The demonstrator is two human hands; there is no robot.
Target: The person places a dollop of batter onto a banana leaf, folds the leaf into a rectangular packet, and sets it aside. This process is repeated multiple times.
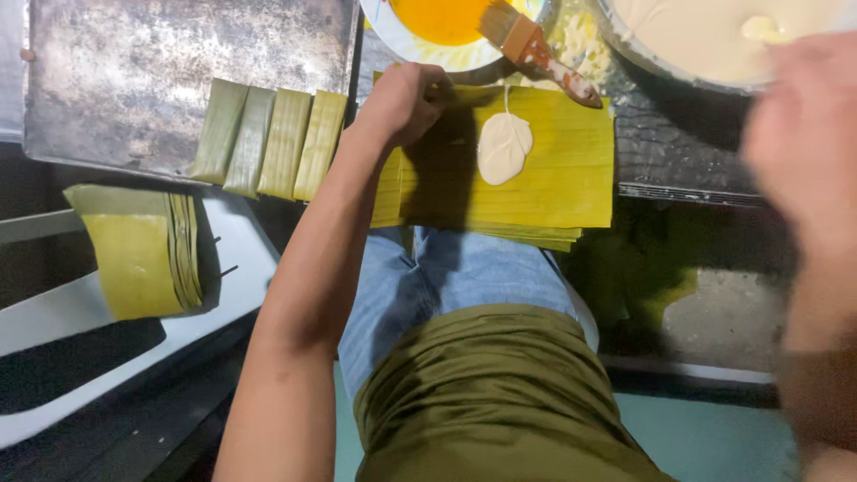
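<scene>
Your left hand (403,103) presses its curled fingers down on the top left edge of the banana leaf stack (536,170), pinning it rather than gripping anything. Your right hand (803,134) is raised at the right edge of the view, too blurred to tell whether it is clenched or loose, or what it holds. On the top leaf, near the middle, sits a white dollop of batter (504,147) (teardrop-shaped, with a thin trail running up from it). Just above the stack, a brush (536,49) with a wooden handle lies across a plate of orange liquid (437,18), its handle end reaching over the leaf's top edge. To the right of that is a large bowl of pale batter (714,31). To the left of your hand, four folded leaf parcels (268,143) lie side by side on a worn metal tray (134,80). Lower left, another pile of cut leaves (134,254) rests on a white surface (241,259). The stack lies over your knees.
</scene>
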